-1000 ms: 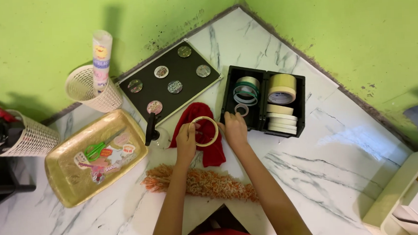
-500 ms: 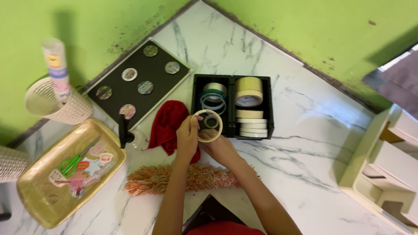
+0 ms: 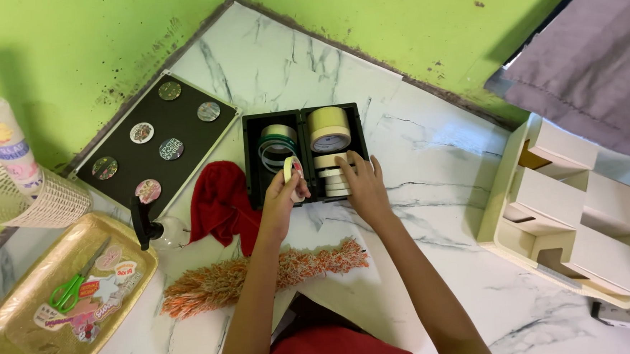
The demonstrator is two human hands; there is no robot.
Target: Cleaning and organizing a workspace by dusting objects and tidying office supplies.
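Two hands meet at the black divided box (image 3: 253, 159) in the corner of the marble counter (image 3: 439, 213). Our left hand (image 3: 282, 200) is closed on a pale roll of tape (image 3: 291, 172), held on edge at the front rim of the box's left compartment, just above the green and white rolls (image 3: 276, 147) already stored there. Our right hand (image 3: 362, 185) lies flat with fingers spread over the stack of cream rolls (image 3: 333, 179) in the right compartment, gripping nothing that we can see. A large cream roll (image 3: 329, 128) stands behind that stack.

We judge the roll as nearly put away but not yet released: it sits at the box's edge and remains in our fingers, so setting it down and letting go are left.

A red cloth (image 3: 219, 203) lies just beside the box, an orange duster (image 3: 255, 273) in front of it, and a gold tray (image 3: 21, 336) with green scissors (image 3: 73, 286) well apart to the left.
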